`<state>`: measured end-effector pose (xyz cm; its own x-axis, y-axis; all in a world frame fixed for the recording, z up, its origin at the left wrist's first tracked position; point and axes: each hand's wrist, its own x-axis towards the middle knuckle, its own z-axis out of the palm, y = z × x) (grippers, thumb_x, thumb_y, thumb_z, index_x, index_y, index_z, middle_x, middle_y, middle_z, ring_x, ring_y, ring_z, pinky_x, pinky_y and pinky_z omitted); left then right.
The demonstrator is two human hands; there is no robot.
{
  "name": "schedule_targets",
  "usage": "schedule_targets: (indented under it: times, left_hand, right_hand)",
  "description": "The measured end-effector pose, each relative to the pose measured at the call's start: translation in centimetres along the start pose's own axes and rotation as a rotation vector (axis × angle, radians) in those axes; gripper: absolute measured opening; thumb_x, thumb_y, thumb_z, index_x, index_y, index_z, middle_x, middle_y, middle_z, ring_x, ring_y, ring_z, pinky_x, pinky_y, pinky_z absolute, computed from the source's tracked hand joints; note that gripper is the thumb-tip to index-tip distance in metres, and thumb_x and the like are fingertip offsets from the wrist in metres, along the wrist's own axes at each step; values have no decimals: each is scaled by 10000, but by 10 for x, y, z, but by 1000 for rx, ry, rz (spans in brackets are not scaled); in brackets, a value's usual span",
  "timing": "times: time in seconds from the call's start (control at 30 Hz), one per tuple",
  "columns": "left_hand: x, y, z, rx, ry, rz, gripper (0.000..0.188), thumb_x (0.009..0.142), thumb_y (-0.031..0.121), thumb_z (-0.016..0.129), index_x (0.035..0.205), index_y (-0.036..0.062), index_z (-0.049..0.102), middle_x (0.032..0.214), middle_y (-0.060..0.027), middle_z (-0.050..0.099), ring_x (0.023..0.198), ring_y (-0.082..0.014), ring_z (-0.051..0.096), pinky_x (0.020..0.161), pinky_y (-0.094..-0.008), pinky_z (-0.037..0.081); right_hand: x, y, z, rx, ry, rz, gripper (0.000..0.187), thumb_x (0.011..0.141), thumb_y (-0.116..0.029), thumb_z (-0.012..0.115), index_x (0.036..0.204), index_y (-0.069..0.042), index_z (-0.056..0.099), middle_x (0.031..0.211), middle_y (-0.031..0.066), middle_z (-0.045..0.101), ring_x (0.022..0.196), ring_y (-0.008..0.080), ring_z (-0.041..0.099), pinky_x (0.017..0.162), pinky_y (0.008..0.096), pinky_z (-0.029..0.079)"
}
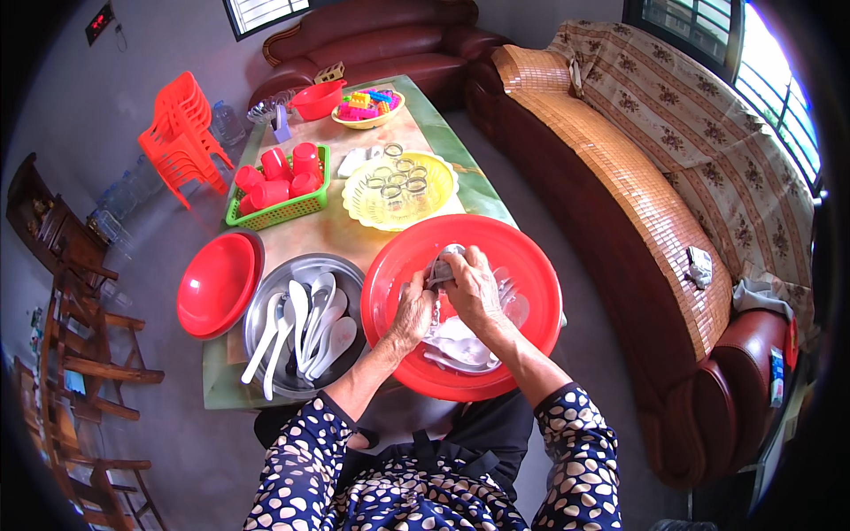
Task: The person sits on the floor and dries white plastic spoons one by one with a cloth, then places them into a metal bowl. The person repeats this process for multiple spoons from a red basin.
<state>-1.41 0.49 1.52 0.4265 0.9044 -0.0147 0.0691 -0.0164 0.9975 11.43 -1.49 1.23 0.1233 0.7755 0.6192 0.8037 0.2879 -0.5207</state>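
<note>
Both my hands are over a large red basin [381, 265] at the near edge of the table. My left hand [413, 311] and my right hand [475, 290] are closed together around a wet-looking grey cloth [440, 268]. Something clear shows just below the cloth; whether it is water or glass I cannot tell. White spoons and dishes [460, 345] lie in the basin under my hands, with clear pieces [506, 288] to the right. Left of it, a grey metal basin [257, 305] holds several white serving spoons [301, 323].
Beyond stand a yellow scalloped tray [359, 208] with several glasses, a green basket [288, 211] of red cups and a yellow basket [367, 124] of toy blocks. A red bowl [217, 283] overhangs the left edge. A long sofa [584, 186] runs along the right.
</note>
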Motion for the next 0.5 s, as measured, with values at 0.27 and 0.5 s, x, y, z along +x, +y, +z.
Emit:
schedule_targets:
  times: [0.27, 0.5]
  left_hand:
    - [5, -10, -2, -341, -87, -37, 345, 938, 393, 427, 1095, 92, 481, 619, 59, 356, 468, -36, 326, 413, -193, 272]
    - [1, 0, -12, -256, -6, 8, 470, 937, 523, 318, 878, 86, 482, 618, 0, 508, 441, -63, 459, 396, -206, 371]
  right_hand:
    - [10, -17, -3, -149, 33, 203, 261, 713, -73, 592, 973, -65, 572, 909, 151, 490, 884, 334, 518, 706, 422, 478]
    - [2, -25, -6, 139, -292, 195, 188, 694, -93, 563, 853, -3, 607, 843, 214, 570, 810, 377, 566, 720, 445, 459]
